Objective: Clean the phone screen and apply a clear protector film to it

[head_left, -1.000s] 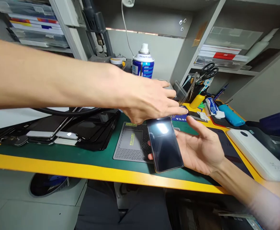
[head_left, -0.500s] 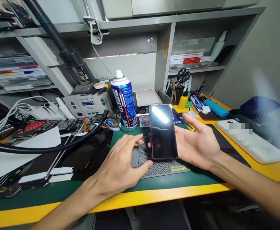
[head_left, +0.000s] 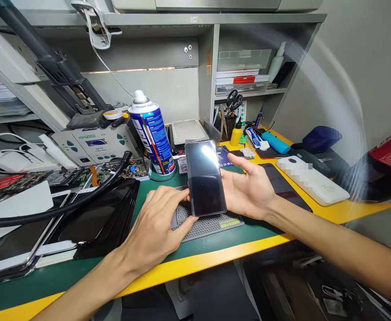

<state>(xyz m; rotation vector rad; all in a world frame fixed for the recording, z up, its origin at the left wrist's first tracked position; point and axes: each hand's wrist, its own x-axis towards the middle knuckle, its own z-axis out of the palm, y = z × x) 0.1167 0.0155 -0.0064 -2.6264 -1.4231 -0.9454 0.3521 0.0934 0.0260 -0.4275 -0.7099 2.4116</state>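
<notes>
Phone (head_left: 207,183) in hand, screen up and lit by a glare patch, held over the grey mat (head_left: 211,227); no gap or contact with the mat can be made out.

Change in the last half second: our left hand (head_left: 162,218), then just left of the phone, is now at its lower left edge. Its fingers lie close together, the thumb apart at the corner; whether they press, we cannot tell.

Our right hand (head_left: 252,191), over the mat's right part, holds the phone as before: palm turned up, fingers running behind it and mostly hidden, thumb raised clear of the screen.

We take it that the phone now has steadying from both sides, leaving the screen in plain view.

Around the mat, on the worktop (head_left: 215,257): spray can (head_left: 151,133) behind and left, stacked black panels (head_left: 98,218) to the left, a dark panel (head_left: 290,191) to the right.
</notes>
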